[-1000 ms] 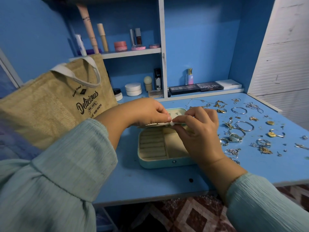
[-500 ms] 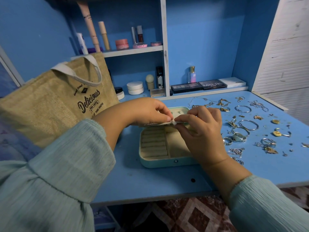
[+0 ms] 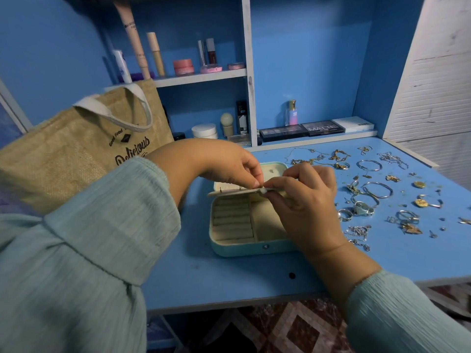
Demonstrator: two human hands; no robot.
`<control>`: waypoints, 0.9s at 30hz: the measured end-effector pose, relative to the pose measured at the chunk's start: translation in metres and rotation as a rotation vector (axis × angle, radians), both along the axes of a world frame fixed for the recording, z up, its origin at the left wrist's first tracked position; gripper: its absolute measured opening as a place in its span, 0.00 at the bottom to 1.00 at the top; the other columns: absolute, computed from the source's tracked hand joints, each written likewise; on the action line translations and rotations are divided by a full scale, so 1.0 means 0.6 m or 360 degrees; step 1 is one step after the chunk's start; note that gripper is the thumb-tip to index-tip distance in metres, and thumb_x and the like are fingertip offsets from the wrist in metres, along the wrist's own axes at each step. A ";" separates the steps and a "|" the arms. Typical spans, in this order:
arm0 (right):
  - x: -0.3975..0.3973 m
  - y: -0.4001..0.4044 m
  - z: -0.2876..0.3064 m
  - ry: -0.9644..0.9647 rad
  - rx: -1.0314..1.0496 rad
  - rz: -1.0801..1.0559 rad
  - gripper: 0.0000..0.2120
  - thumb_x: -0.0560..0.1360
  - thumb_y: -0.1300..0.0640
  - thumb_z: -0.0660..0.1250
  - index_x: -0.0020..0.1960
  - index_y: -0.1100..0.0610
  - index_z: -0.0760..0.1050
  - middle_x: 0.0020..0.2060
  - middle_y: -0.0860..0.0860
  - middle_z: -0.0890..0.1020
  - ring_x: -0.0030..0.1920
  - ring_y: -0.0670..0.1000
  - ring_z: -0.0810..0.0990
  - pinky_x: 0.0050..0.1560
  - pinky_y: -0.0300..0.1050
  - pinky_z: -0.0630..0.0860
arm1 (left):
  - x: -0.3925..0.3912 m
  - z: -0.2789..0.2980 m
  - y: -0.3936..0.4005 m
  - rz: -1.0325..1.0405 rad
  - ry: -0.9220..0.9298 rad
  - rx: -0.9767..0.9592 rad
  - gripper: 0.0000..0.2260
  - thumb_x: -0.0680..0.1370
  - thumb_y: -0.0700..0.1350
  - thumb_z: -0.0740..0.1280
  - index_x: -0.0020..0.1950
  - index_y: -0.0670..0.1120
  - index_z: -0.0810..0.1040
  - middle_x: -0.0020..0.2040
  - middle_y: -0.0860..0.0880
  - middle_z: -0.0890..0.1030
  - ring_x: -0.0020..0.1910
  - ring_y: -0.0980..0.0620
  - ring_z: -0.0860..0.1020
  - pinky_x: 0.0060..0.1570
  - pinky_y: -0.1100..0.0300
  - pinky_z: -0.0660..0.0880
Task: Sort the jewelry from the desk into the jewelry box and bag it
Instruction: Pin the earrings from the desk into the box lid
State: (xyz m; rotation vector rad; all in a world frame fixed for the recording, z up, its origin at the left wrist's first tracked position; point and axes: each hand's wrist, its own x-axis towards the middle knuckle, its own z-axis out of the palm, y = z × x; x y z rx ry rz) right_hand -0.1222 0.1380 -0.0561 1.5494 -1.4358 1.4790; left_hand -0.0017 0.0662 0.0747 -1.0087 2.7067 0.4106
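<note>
Your left hand (image 3: 219,161) and right hand (image 3: 308,200) both pinch the earring panel (image 3: 237,191) over the open jewelry box (image 3: 244,247); loose jewelry (image 3: 377,192) lies on the surface (image 3: 229,278), the bag (image 3: 84,149) at left.

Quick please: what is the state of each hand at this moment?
Left hand: grip closed, pinching a small earring at the earring panel.
Right hand: grip closed, holding the earring panel's edge.

I count: hands 2 (image 3: 224,164) | jewelry box 1 (image 3: 244,247) | jute bag 1 (image 3: 76,149) | eyeshadow palettes 2 (image 3: 283,131) | perfume bottle 1 (image 3: 291,114) | large hoop bangles 2 (image 3: 369,164) | loose jewelry too many to count.
</note>
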 end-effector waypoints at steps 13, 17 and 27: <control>0.000 0.000 0.000 -0.0015 -0.0008 0.0013 0.07 0.69 0.53 0.69 0.40 0.55 0.83 0.37 0.52 0.78 0.44 0.52 0.67 0.45 0.47 0.65 | -0.011 -0.004 -0.012 -0.0100 -0.0064 -0.0097 0.04 0.77 0.51 0.63 0.43 0.59 0.75 0.51 0.56 0.77 0.55 0.55 0.74 0.62 0.54 0.71; 0.000 -0.001 -0.001 -0.0019 -0.0011 0.0019 0.07 0.69 0.52 0.69 0.40 0.55 0.83 0.37 0.52 0.78 0.44 0.52 0.67 0.44 0.47 0.65 | -0.023 0.001 -0.012 -0.0105 -0.0193 -0.0112 0.06 0.76 0.51 0.63 0.40 0.60 0.75 0.52 0.54 0.78 0.54 0.53 0.74 0.63 0.51 0.70; 0.000 -0.001 -0.002 0.0015 -0.0041 0.0021 0.05 0.69 0.53 0.70 0.40 0.54 0.83 0.36 0.52 0.78 0.43 0.52 0.67 0.44 0.47 0.64 | -0.020 -0.002 -0.001 -0.0143 -0.0156 -0.0238 0.09 0.77 0.50 0.63 0.37 0.60 0.73 0.51 0.53 0.78 0.52 0.53 0.75 0.54 0.58 0.73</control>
